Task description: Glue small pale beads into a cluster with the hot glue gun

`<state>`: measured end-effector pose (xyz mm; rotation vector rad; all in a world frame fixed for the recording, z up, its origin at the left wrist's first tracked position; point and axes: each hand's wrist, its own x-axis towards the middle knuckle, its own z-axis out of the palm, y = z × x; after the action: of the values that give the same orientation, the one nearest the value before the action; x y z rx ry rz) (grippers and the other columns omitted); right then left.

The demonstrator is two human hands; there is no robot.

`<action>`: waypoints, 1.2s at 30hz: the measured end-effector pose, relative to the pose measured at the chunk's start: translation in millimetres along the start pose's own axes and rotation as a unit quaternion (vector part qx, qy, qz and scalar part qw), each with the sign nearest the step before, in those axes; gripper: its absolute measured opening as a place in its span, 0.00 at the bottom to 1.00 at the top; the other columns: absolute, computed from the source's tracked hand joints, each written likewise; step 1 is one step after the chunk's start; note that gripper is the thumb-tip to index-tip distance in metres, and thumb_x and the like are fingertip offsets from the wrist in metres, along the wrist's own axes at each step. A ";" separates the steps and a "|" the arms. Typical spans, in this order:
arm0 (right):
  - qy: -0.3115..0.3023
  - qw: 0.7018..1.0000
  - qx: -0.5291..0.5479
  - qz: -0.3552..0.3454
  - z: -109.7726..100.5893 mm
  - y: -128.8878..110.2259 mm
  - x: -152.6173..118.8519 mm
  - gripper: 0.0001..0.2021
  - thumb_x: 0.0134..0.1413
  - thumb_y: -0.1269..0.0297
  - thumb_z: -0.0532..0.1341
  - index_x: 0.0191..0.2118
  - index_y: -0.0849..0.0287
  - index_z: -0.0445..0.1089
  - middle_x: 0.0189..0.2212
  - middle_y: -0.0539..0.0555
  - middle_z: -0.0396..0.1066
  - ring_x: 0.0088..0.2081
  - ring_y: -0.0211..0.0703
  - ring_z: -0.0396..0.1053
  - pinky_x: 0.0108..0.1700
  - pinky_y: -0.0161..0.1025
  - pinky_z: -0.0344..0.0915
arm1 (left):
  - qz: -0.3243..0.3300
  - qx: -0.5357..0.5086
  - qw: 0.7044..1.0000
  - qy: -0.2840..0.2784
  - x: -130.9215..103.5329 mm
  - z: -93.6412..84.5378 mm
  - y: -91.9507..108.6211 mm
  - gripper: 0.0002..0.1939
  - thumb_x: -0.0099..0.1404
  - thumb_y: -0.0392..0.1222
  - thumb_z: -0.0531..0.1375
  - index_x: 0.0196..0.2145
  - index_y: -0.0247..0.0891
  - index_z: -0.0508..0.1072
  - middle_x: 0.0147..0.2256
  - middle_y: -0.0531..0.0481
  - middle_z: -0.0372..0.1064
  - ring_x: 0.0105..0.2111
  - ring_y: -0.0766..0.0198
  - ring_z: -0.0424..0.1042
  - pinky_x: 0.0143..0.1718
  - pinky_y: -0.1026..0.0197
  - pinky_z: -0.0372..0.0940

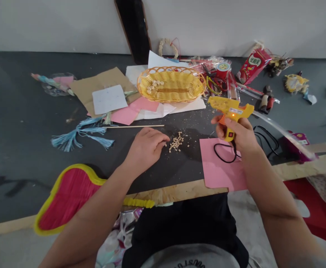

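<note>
A yellow hot glue gun [231,111] with a lit orange light is gripped in my right hand [239,132], its nozzle pointing left. Its black cord loops down over a pink sheet of paper [221,167]. My left hand [148,147] rests low over the dark table, thumb and forefinger pinched together at the left edge of a small pile of pale beads or pellets [176,142]. A tiny pale piece shows by the fingertips, but whether they hold it is too small to tell. A thin wooden stick [135,126] lies just beyond this hand.
Behind the pile stands a yellow wicker basket [176,87] with some pale pieces in it. Blue tassels [81,136] and a red, yellow-edged shape [70,193] lie to the left. A red carton [253,65] and a clear glue stick [285,134] are at the right.
</note>
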<state>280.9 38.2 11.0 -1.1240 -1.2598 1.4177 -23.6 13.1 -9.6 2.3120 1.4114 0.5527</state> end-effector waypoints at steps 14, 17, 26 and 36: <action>-0.065 0.991 0.051 0.105 14.0 16.5 5.2 0.22 0.51 0.46 0.69 0.41 0.60 0.72 0.37 0.54 0.75 0.27 0.33 0.66 0.26 0.33 0.63 | 0.005 0.081 0.996 -0.045 4.0 -2.0 14.2 0.11 0.69 0.41 0.56 0.40 0.40 0.79 0.43 0.42 0.78 0.48 0.47 0.70 0.53 0.43 0.62; -0.072 0.991 0.061 0.095 15.1 15.6 4.9 0.23 0.49 0.44 0.69 0.40 0.60 0.73 0.36 0.54 0.75 0.27 0.33 0.66 0.26 0.33 0.64 | 0.005 0.088 0.995 -0.054 6.1 0.5 19.0 0.12 0.68 0.40 0.55 0.39 0.40 0.79 0.43 0.42 0.78 0.48 0.47 0.70 0.53 0.43 0.62; -0.085 0.992 0.060 0.069 16.1 9.5 -0.4 0.25 0.49 0.41 0.69 0.40 0.59 0.73 0.34 0.53 0.75 0.27 0.32 0.65 0.27 0.33 0.63 | -0.018 0.026 0.999 -0.037 15.7 -6.4 22.9 0.09 0.67 0.39 0.56 0.33 0.41 0.77 0.38 0.43 0.77 0.44 0.49 0.71 0.52 0.44 0.62; -0.167 0.986 0.024 0.013 23.3 10.0 -12.8 0.23 0.58 0.39 0.61 0.36 0.58 0.70 0.33 0.54 0.72 0.26 0.35 0.64 0.27 0.35 0.60 | -0.223 -0.603 0.762 0.083 15.7 -0.8 24.5 0.12 0.52 0.44 0.73 0.30 0.37 0.75 0.26 0.53 0.72 0.24 0.69 0.67 0.28 0.64 0.64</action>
<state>259.8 20.8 3.4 -0.8973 -1.4375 1.6971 0.9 16.8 5.6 0.8782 1.0542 1.0910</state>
